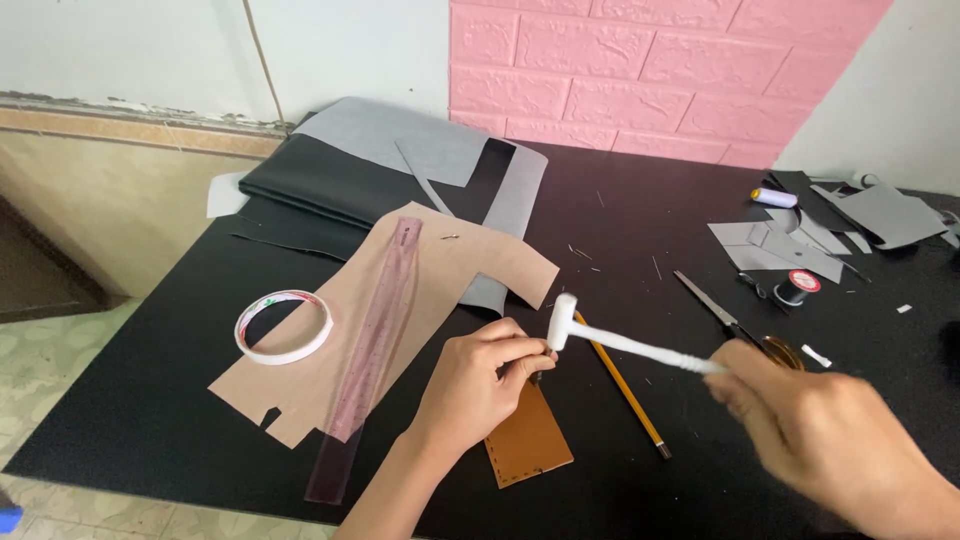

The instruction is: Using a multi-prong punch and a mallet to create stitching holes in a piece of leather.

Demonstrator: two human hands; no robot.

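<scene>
Surface: I see a matte black table (650, 210), scraps scattered on it.
Room: pink embossed brick panel (650, 70) at 12 o'clock, pale wall beside it.
Left hand (478, 385): fingers pinched together on a small tool I cannot make out, over the tan leather piece (530, 445) (stitch holes along its edge).
Right hand (820, 435): fist clamped round the white hammer (610, 342), head at centre.
Flat things: brown card pattern (470, 255), translucent ruler (372, 350), tape ring (284, 326) at 9 o'clock, yellow pencil (625, 385).

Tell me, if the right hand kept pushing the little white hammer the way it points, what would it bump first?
The right hand aims its white hammer leftward at the left hand. The head would probably meet those fingertips, or a small tool they seem to pinch over the brown leather piece; depth is hard to judge.
</scene>
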